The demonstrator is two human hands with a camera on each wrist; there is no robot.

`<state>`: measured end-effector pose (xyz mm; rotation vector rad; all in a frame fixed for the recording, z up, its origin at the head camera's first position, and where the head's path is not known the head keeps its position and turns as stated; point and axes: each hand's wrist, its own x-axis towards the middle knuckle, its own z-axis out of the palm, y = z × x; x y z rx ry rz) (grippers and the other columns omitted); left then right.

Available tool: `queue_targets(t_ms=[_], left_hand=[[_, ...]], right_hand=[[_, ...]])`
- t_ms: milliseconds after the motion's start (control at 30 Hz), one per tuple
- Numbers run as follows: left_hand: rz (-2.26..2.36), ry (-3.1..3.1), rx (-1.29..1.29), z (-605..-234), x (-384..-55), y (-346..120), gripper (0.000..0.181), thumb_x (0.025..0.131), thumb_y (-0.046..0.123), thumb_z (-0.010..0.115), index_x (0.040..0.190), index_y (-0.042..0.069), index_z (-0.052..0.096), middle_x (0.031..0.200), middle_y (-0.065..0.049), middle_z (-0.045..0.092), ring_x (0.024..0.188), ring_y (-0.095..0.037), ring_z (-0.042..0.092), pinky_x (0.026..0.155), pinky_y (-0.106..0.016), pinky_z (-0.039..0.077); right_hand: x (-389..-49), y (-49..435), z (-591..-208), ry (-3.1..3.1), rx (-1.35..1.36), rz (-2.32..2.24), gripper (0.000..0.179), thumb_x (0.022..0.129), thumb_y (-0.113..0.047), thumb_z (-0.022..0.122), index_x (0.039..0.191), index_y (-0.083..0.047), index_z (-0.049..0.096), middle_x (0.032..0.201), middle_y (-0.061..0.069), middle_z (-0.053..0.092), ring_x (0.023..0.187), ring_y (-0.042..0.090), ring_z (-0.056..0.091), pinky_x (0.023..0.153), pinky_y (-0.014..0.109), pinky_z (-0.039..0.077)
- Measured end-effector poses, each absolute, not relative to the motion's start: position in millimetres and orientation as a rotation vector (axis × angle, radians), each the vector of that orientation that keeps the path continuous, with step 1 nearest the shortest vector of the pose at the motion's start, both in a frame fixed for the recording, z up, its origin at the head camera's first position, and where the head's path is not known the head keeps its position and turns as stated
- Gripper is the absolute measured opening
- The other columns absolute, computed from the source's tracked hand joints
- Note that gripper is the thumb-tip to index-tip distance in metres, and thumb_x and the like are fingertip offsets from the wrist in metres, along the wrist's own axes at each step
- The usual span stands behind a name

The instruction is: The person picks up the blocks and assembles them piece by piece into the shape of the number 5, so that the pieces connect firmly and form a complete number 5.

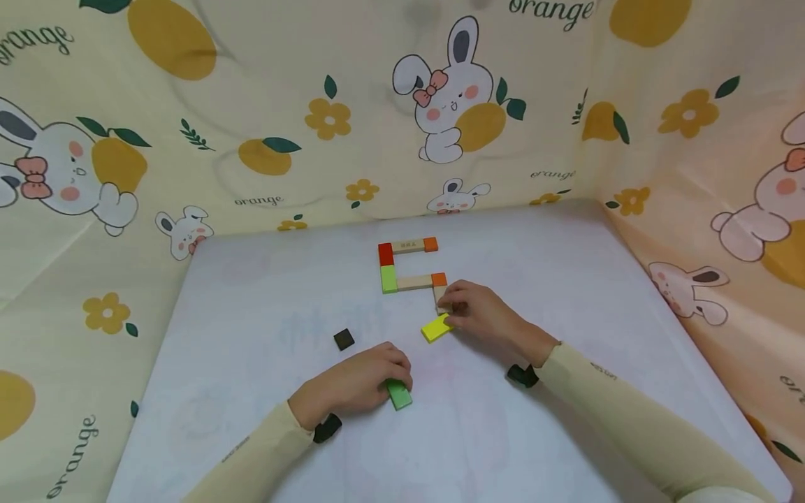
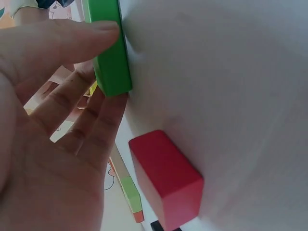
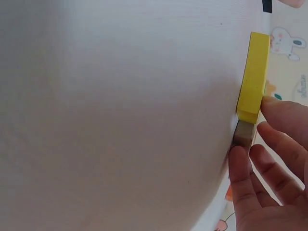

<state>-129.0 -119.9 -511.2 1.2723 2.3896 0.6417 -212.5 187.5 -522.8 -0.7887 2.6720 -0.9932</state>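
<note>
My left hand (image 1: 365,381) pinches a green block (image 2: 113,57) low over the white table, thumb on one side and fingers on the other. Beneath that hand a red block (image 2: 166,175) lies on the tabletop, hidden in the head view. My right hand (image 1: 481,307) has its thumb at the side of a yellow block (image 3: 254,74). Its curled fingers are around the end of a plain wooden block (image 3: 244,134), which meets the yellow one end to end. That wooden block runs from an orange-ended piece (image 1: 439,279) in a line of blocks.
Beyond my hands, a red block (image 1: 386,254), a light green block (image 1: 389,279) and orange-tipped wooden pieces (image 1: 409,246) form an angular outline. A dark block (image 1: 344,339) lies apart on the left. Patterned cloth (image 1: 352,161) rises behind the white table (image 1: 251,279).
</note>
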Motion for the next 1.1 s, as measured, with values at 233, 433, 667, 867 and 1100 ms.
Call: queue_targets(t_ms=[233,433,667,867,1100], left_hand=[[0.645,2.383,1.248,-508,-131,-118,0.035,0.096,-0.004,0.068,0.113,0.023,0.082,0.121,0.009,0.067,0.122,-0.011,0.056,0.107,-0.028,0.048],[0.648,2.412,1.190,-503,-138,-117,0.031,0.098,0.000,0.071,0.114,0.024,0.081,0.120,0.010,0.066,0.120,-0.011,0.057,0.104,-0.029,0.050],[0.652,2.463,1.160,-497,-151,-113,0.024,0.098,0.004,0.076,0.115,0.020,0.080,0.118,0.007,0.068,0.115,-0.014,0.058,0.098,-0.028,0.053],[0.601,2.523,1.081,-498,-168,-105,0.026,0.097,0.008,0.079,0.120,0.018,0.080,0.120,0.004,0.068,0.113,-0.015,0.058,0.098,-0.030,0.053],[0.574,2.564,0.981,-498,-181,-99,0.029,0.097,0.013,0.081,0.126,0.016,0.079,0.118,0.004,0.067,0.109,-0.014,0.057,0.096,-0.031,0.053]], right_hand=[[-214,188,-523,2.683,-0.784,-0.967,0.031,0.094,-0.011,0.085,0.125,-0.012,0.081,0.128,0.001,0.067,0.112,0.022,0.063,0.097,0.041,0.056],[-214,188,-522,2.679,-0.797,-0.971,0.030,0.094,-0.011,0.085,0.124,-0.013,0.081,0.126,-0.001,0.066,0.112,0.021,0.063,0.097,0.041,0.056],[-213,188,-519,2.673,-0.820,-0.973,0.028,0.094,-0.012,0.086,0.122,-0.012,0.081,0.123,-0.001,0.067,0.109,0.020,0.063,0.095,0.040,0.057],[-213,189,-521,2.698,-0.824,-0.938,0.027,0.094,-0.014,0.087,0.121,-0.013,0.082,0.122,-0.003,0.066,0.109,0.018,0.063,0.095,0.039,0.057],[-214,190,-521,2.691,-0.832,-0.965,0.027,0.094,-0.015,0.087,0.121,-0.013,0.082,0.122,-0.004,0.066,0.109,0.018,0.063,0.097,0.040,0.056]])
